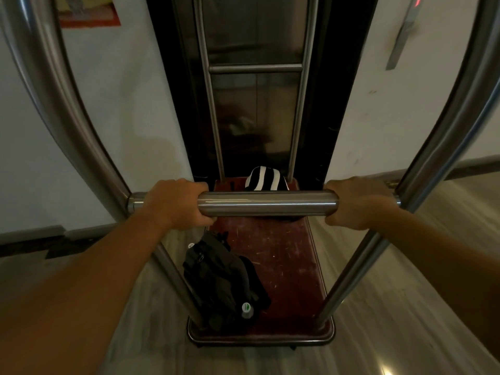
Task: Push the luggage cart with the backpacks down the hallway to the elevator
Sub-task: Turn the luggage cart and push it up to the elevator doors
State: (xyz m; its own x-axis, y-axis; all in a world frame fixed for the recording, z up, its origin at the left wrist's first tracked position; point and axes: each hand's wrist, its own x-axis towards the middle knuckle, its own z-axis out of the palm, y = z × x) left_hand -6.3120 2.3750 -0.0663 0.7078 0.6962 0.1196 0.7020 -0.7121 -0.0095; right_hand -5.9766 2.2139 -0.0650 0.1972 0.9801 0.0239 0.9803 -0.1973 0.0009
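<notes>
A steel luggage cart stands in front of me, its horizontal handle bar (267, 203) at mid frame. My left hand (176, 203) grips the bar's left end and my right hand (357, 203) grips its right end. On the cart's dark red deck (284, 266) a black backpack (224, 280) lies at the near left, a bottle with a green-and-white cap in its side pocket. A black-and-white striped bag (266, 178) sits at the far end, partly hidden by the bar. The cart's far end is right at the dark elevator door (254, 104), which is closed.
White walls flank the elevator. A call panel (404, 36) with a red light is on the right wall, a red-edged poster (89, 10) on the left wall. The cart's curved steel uprights (62, 109) frame both sides. Glossy tiled floor (392, 307) lies around the cart.
</notes>
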